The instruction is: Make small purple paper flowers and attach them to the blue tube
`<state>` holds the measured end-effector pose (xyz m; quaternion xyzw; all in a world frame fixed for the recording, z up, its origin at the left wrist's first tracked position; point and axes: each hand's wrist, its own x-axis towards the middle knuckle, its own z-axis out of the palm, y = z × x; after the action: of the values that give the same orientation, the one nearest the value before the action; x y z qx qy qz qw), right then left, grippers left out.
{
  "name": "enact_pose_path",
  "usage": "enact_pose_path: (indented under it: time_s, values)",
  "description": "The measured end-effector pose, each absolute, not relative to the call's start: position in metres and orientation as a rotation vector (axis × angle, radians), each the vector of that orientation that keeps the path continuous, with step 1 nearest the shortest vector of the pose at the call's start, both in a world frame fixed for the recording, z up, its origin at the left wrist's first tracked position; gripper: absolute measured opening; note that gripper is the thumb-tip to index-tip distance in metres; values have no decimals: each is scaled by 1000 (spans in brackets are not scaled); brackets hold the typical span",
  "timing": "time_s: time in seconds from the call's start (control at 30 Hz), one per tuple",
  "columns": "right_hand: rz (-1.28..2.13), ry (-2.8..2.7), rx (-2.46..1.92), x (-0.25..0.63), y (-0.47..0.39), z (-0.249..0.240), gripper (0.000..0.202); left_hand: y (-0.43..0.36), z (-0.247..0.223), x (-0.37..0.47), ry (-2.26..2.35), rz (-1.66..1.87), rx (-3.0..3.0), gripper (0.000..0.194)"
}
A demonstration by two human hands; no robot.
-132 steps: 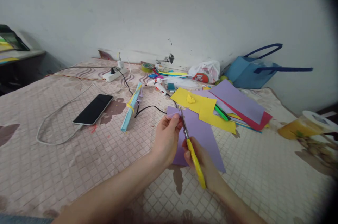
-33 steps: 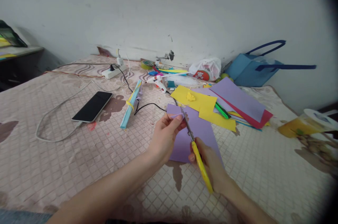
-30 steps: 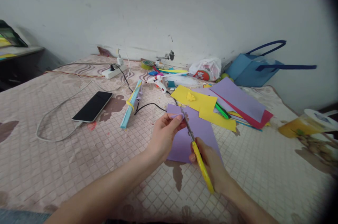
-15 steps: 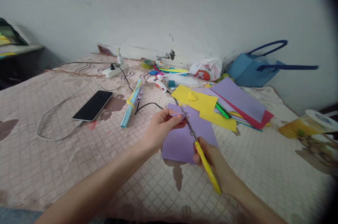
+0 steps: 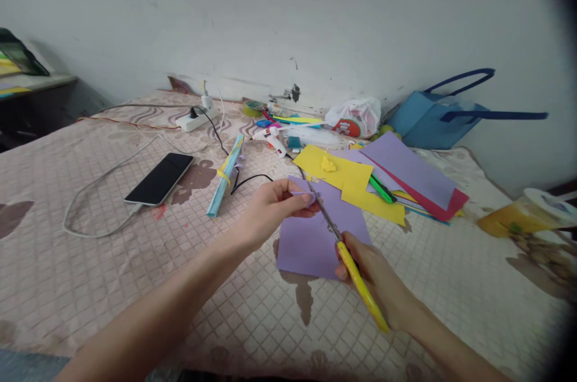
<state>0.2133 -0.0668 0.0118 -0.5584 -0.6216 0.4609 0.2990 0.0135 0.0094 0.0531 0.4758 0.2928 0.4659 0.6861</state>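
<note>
Beige patterned cloth point(image 5: 135, 274) bears a purple sheet point(image 5: 306, 244) beneath yellow-handled scissors point(image 5: 348, 256) clasped in the right hand's point(image 5: 378, 277) grip, whose close-set blades, if they slip, could nick the left hand point(image 5: 270, 208) pinching a small purple paper scrap point(image 5: 312, 196) beside them.

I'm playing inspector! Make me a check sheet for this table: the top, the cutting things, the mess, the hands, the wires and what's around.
Surface: patterned cloth, red marks near the phone.
Job's things: scissors, blades right by a purple scrap, contact hard to tell; purple sheet underneath.
Clutter: glue gun, yellow paper, green tool, plastic bag, cup.
Hands: left pinches the scrap; right grips the scissors.
Cables: white cable plugged into the phone; black cord on the cloth, partly hidden; power strip behind.
Surroundings: wall with dark marks; blue bag beside it.
</note>
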Motion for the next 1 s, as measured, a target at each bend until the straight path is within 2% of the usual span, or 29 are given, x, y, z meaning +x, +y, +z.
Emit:
enact_pose_path:
  time_s: [0.2, 0.4, 0.53, 0.77, 1.0]
  values:
    - [1204, -1724, -1491, 215, -68, 19, 18, 14, 53, 7, 628, 977, 1141, 13]
    - [1337, -1632, -1524, 217, -68, 21, 22, 19, 53, 3, 595, 898, 1168, 11]
    - [1383, -1581, -1574, 214, -69, 32, 31, 23, 53, 1, 601, 842, 1177, 12]
    - [1396, -1630, -1580, 209, -70, 40, 31, 29, 53, -2, 614, 730, 1175, 11]
    - [1313, -1661, -1493, 210, -72, 28, 27, 34, 50, -4, 597, 678, 1150, 9]
